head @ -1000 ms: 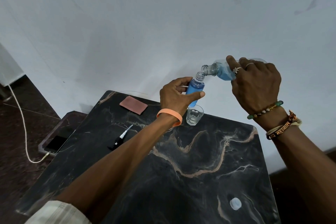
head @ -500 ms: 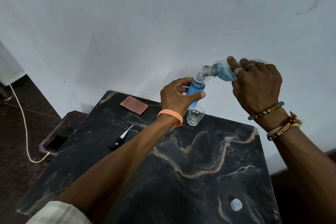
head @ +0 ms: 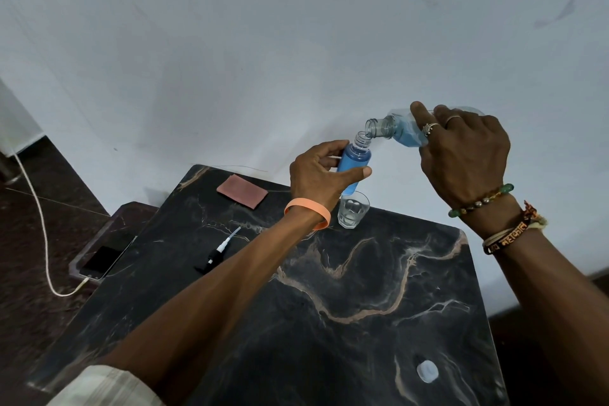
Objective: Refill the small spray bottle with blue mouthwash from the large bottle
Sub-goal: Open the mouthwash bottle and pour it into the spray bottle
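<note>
My left hand point(head: 321, 176) grips the small spray bottle point(head: 354, 160), uncapped and nearly full of blue liquid, tilted a little above the table. My right hand point(head: 464, 158) holds the large clear bottle point(head: 400, 132) on its side, blue mouthwash pooled in its lower half. Its open neck sits just above and right of the small bottle's mouth, apart from it. The black spray pump head point(head: 216, 255) with its white tube lies on the dark marble table point(head: 362, 323) to the left.
A small glass point(head: 352, 212) stands on the table under the small bottle. A reddish pad point(head: 242, 195) lies at the back left, a white cap point(head: 427, 371) near the front right. A phone point(head: 102, 262) on a cable lies on a low ledge at left. A wall stands behind.
The large bottle's neck has lifted slightly away from the small bottle's mouth. Both hands otherwise stay in place.
</note>
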`<state>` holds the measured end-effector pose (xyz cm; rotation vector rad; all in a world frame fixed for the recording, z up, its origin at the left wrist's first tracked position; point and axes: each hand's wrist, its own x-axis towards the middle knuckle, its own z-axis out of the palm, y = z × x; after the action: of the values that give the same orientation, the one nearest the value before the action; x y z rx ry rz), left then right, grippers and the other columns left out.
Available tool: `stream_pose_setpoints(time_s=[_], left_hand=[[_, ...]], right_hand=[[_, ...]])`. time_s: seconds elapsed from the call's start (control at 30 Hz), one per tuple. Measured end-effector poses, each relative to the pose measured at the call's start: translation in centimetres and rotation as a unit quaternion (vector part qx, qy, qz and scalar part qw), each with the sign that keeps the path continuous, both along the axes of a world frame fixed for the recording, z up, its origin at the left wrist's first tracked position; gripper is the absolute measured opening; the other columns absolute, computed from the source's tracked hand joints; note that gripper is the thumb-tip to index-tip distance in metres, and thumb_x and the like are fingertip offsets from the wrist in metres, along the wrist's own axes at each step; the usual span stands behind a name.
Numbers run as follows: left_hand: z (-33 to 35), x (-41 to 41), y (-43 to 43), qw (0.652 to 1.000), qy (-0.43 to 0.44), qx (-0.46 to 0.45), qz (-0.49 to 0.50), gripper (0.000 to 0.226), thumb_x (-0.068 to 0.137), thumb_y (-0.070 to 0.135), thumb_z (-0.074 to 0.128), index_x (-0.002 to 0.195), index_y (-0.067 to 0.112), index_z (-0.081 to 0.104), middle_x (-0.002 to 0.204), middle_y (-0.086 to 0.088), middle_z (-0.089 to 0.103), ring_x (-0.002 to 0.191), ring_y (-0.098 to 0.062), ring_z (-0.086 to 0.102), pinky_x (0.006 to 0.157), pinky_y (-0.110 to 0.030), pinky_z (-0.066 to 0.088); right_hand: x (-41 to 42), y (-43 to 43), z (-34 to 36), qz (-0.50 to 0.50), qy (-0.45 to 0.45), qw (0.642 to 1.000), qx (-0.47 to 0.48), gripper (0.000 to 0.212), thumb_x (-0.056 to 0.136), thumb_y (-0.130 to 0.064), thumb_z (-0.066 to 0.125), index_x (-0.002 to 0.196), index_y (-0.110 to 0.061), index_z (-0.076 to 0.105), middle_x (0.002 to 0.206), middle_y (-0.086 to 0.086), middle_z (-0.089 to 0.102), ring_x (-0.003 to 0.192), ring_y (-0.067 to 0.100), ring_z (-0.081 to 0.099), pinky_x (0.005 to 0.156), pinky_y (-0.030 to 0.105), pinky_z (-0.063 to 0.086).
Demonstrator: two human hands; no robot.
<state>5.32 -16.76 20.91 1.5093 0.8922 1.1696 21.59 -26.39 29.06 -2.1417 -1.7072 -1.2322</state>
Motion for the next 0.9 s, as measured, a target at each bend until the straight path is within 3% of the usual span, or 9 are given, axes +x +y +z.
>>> stream_pose_setpoints(time_s=[0.47,0.9], left_hand=[[0.00,-0.09,-0.03,1.000,0.005,0.004,-0.003,0.050,0.061,0.029,0.090,0.106,0.020,0.071,0.094,0.014,0.068,0.077,0.011,0.063,0.063,-0.003,0.046],[-0.07,-0.08,-0.12,1.000,-0.001,-0.002,-0.001,0.053,0.058,0.028,0.091,0.107,0.019,0.071,0.098,0.010,0.072,0.079,0.003,0.066,0.068,-0.007,0.050]], right_hand=[[-0.24,-0.03,-0.14,-0.010,0.012,1.000,-0.017,0.050,0.086,-0.008,0.057,0.136,-0.012,0.053,0.114,0.019,0.066,0.096,0.041,0.062,0.077,0.044,0.045],[-0.06,-0.04,-0.03,-0.006,0.004,1.000,-0.007,0.050,0.085,-0.007,0.057,0.134,-0.012,0.055,0.111,0.019,0.067,0.093,0.041,0.063,0.075,0.044,0.046]])
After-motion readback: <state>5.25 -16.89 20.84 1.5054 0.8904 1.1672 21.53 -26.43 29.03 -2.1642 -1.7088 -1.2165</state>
